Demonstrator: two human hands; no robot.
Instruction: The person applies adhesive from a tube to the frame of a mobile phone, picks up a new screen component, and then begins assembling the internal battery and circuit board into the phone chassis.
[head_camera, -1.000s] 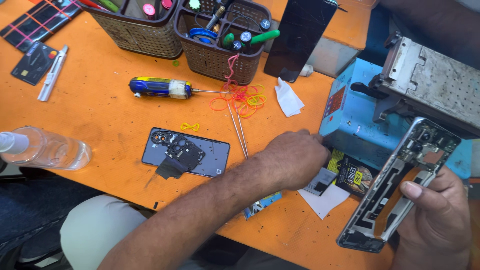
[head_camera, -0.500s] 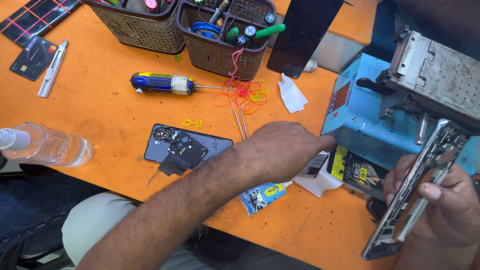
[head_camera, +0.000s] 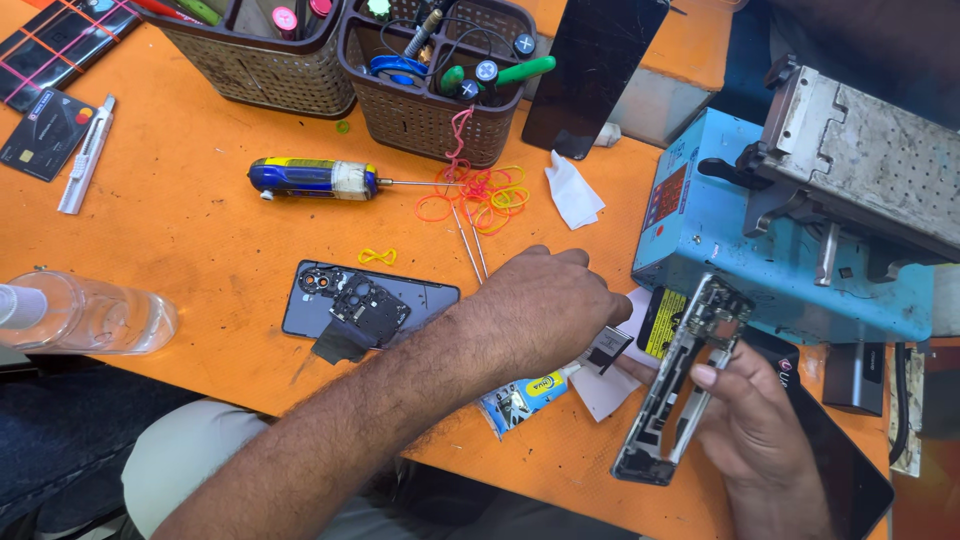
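Observation:
My left hand (head_camera: 550, 305) reaches across the orange table (head_camera: 180, 230), fingers curled down and pinching a small dark flat part (head_camera: 607, 350) beside a white paper scrap. A small glue tube (head_camera: 520, 397) lies just under that wrist. My right hand (head_camera: 760, 440) grips a bare metal phone frame (head_camera: 690, 370), held tilted in front of the blue machine (head_camera: 720, 250). A dark phone back with loose parts on it (head_camera: 365, 300) lies left of my left forearm.
Two brown baskets (head_camera: 430, 110) of tools stand at the back. A blue-handled screwdriver (head_camera: 310, 178), coloured rubber bands (head_camera: 485, 195), thin metal rods (head_camera: 470, 245) and a white tissue (head_camera: 572, 190) lie mid-table. A clear bottle (head_camera: 90, 315) lies at the left edge. A black screen panel (head_camera: 590, 70) leans behind.
My left hand has drawn back a little from the blue machine with the dark part. My right hand has brought the phone frame left, toward the left hand.

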